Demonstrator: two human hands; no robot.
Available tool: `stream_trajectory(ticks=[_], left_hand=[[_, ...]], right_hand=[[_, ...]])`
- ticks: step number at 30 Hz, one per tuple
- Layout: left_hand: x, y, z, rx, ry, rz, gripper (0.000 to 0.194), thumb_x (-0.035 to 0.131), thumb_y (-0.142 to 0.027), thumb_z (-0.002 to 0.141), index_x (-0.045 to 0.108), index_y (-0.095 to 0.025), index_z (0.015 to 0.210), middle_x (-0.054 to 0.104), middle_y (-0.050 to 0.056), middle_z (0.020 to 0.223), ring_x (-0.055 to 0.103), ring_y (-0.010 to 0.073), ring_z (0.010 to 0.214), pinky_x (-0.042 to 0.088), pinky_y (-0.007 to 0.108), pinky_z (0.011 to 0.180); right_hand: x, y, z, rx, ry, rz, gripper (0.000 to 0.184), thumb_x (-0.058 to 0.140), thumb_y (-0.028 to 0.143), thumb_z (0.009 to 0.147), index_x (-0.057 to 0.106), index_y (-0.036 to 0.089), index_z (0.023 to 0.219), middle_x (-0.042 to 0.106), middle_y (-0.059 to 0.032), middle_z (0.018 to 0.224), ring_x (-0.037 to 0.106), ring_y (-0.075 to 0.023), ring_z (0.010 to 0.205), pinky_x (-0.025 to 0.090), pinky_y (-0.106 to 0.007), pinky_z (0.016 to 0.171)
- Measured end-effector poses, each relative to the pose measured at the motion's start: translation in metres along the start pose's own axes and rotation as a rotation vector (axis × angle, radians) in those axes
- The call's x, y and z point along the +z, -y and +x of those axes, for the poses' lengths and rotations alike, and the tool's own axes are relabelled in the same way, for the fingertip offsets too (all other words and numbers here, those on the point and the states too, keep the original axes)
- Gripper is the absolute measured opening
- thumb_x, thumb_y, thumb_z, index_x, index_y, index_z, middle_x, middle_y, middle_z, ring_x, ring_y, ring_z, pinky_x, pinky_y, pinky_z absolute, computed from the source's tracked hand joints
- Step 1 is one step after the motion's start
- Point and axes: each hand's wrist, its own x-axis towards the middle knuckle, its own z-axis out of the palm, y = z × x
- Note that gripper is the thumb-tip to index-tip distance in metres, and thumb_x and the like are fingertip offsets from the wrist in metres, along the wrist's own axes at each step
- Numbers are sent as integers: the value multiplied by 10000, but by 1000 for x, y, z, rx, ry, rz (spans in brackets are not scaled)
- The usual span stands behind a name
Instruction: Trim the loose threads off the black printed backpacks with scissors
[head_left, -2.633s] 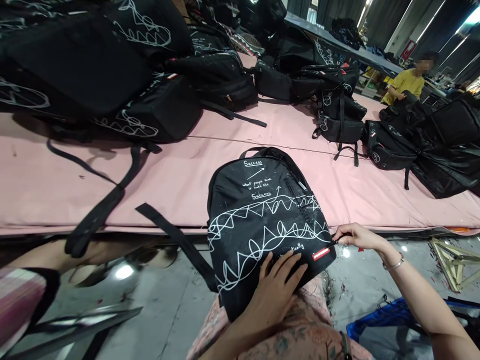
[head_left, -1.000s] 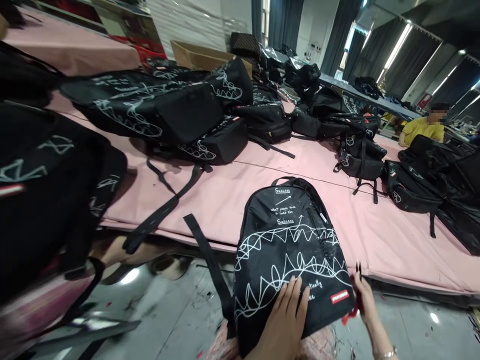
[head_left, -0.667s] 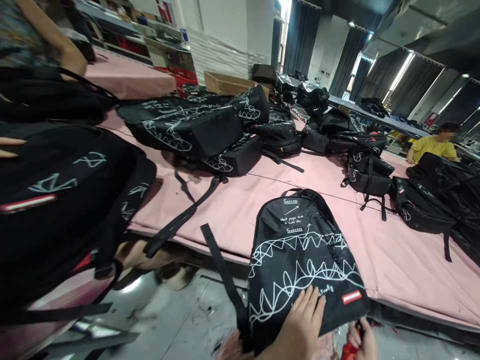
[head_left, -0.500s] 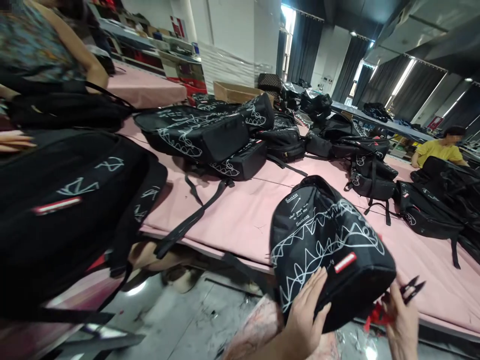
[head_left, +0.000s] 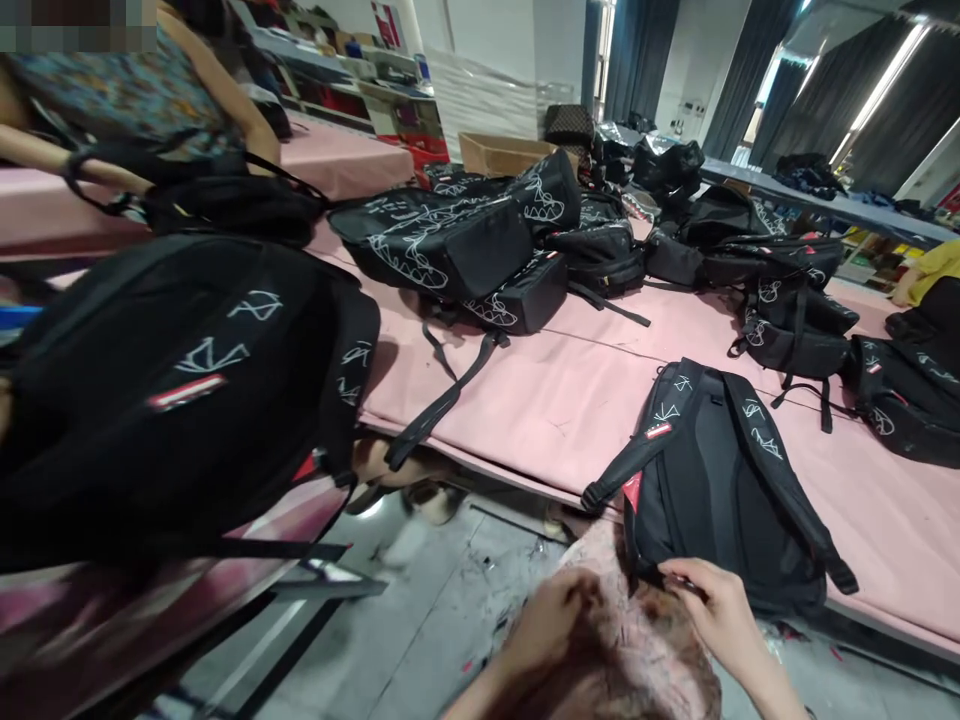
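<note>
A black backpack lies at the front of the pink table with its padded back and two shoulder straps facing up. White scribbles mark the straps, and the left strap bears a small red-and-white label. My right hand is closed at the bag's lower edge, fingers curled against it. Left of it, above my lap, my left hand has its fingers curled in; motion blur hides what they hold, if anything. The thread snips are not visible.
A large black backpack stands close on the left. Several more scribbled backpacks lie on the pink table. A person handles a black bag at far left. An open cardboard box stands behind.
The backpack has been turned over from its scribbled front to its strap side. Both hands have shifted toward its lower edge and my lap. The snips by my right hand have gone from sight.
</note>
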Motion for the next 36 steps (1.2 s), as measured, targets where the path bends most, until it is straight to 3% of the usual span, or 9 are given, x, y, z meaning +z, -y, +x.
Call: stream_trajectory(ticks=[3, 5, 8, 12, 15, 20, 26, 36], left_hand=[[-20, -9, 27, -24, -197, -217, 304, 457, -413, 796, 627, -165, 844, 635, 37, 752, 579, 179, 734, 450, 286, 692], [-25, -16, 48, -17, -247, -281, 367, 486, -427, 783, 584, -157, 1011, 633, 68, 943, 562, 193, 910, 422, 303, 815], [-28, -28, 74, 1, -129, -336, 444, 567, -424, 727, 590, -129, 1058, 622, 100, 1060, 544, 216, 992, 400, 329, 873], [-29, -47, 89, 32, 137, -377, 420, 680, -381, 638, 665, -100, 950, 685, 97, 882, 606, 214, 801, 450, 343, 773], [-25, -66, 85, 85, 215, -384, 388, 746, -312, 568, 680, -105, 888, 676, 95, 893, 598, 223, 861, 436, 341, 820], [-3, -88, 58, 185, 197, -489, 302, 719, -300, 615, 669, -136, 863, 623, 92, 1005, 549, 223, 987, 388, 344, 915], [11, -94, 30, 51, 138, -606, 322, 719, -307, 613, 661, -125, 873, 647, 93, 915, 571, 219, 906, 430, 355, 857], [10, -106, 23, 19, 121, -583, 301, 699, -284, 629, 660, -127, 882, 664, 83, 902, 587, 208, 875, 453, 334, 834]], right_hand=[[2, -17, -19, 140, -48, 9, 192, 531, 289, 818, 671, 238, 939, 705, -49, 917, 664, -203, 821, 535, -281, 719], [2, -22, -28, 216, -95, 9, 249, 557, 347, 806, 637, 224, 1007, 699, -53, 908, 660, -200, 799, 531, -270, 702], [1, -21, -32, 287, -171, 15, 304, 496, 384, 843, 566, 209, 1082, 678, -49, 906, 646, -179, 790, 516, -248, 688], [2, -6, -23, 289, -281, 78, 276, 442, 400, 871, 563, 197, 1014, 650, -43, 844, 627, -166, 751, 504, -237, 655], [4, 9, -14, 266, -298, 145, 256, 513, 396, 837, 572, 189, 976, 624, -22, 727, 608, -158, 642, 496, -233, 574], [-2, 18, -8, 133, -356, 93, 187, 539, 323, 829, 597, 190, 947, 648, -40, 761, 600, -152, 606, 480, -237, 528], [-16, 14, -5, -52, -302, -64, 154, 537, 250, 832, 607, 183, 952, 680, -72, 837, 630, -171, 695, 499, -261, 603], [-28, 17, 5, -223, -198, -208, 188, 511, 231, 845, 599, 182, 1003, 690, -87, 863, 654, -181, 727, 522, -280, 620]])
